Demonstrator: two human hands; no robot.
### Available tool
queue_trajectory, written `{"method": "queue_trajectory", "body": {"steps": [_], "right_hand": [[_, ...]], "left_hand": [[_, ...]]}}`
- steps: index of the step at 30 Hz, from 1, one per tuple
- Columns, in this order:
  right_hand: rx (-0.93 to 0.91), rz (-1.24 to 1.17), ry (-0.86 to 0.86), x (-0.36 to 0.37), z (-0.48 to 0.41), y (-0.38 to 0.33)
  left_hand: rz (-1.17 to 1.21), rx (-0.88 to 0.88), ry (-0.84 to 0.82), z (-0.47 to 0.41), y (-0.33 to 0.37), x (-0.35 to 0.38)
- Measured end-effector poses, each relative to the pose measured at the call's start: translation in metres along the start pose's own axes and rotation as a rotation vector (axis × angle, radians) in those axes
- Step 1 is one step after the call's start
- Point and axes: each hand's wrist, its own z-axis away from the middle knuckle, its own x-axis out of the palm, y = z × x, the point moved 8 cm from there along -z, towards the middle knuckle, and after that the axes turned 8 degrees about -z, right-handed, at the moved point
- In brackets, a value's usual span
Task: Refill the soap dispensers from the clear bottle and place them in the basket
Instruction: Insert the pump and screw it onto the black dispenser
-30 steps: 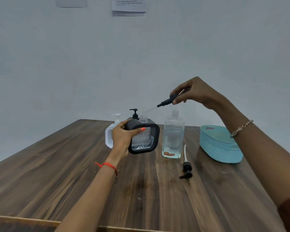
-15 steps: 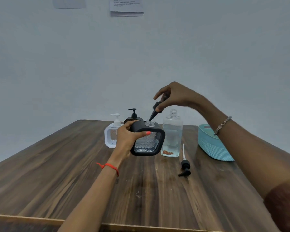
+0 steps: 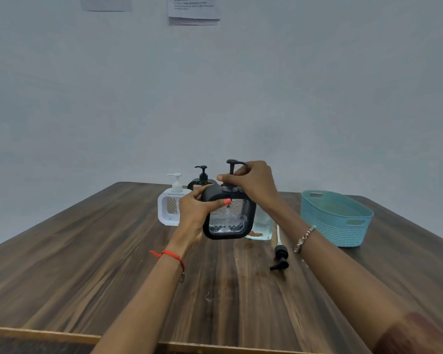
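The black-framed soap dispenser [image 3: 230, 218] is held slightly tilted over the middle of the counter [image 3: 87, 264], the left grip [image 3: 195, 213] wrapped round its left side and top. The right grip [image 3: 251, 182] pinches the black pump [image 3: 232, 163] seated at the dispenser's neck. Just behind stands the clear bottle [image 3: 262, 223], uncapped and partly hidden, with a loose pump [image 3: 280, 254] lying beside it. A white dispenser [image 3: 172, 208] and another black dispenser [image 3: 201, 178] stand farther back to the left; the teal basket [image 3: 343, 226] sits well to the right.
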Motion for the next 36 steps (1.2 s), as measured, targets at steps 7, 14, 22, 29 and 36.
{"method": "queue_trajectory", "body": {"steps": [7,14,22,29,36], "right_hand": [[0.012,-0.126,0.008,-0.005,0.006,0.000],[0.048,-0.324,0.015,-0.010,0.002,0.005],[0.127,-0.422,0.063,-0.005,0.000,0.011],[0.142,-0.353,-0.253,0.019,-0.001,0.010],[0.101,-0.245,-0.313,0.021,-0.005,0.011]], "left_hand": [[0.077,-0.037,0.006,-0.001,-0.004,-0.002],[0.064,-0.034,0.021,-0.007,-0.002,-0.011],[0.138,-0.055,0.008,-0.009,-0.006,-0.015],[0.132,-0.064,-0.023,-0.007,-0.006,-0.013],[0.095,-0.058,-0.036,-0.008,-0.005,-0.013]]}}
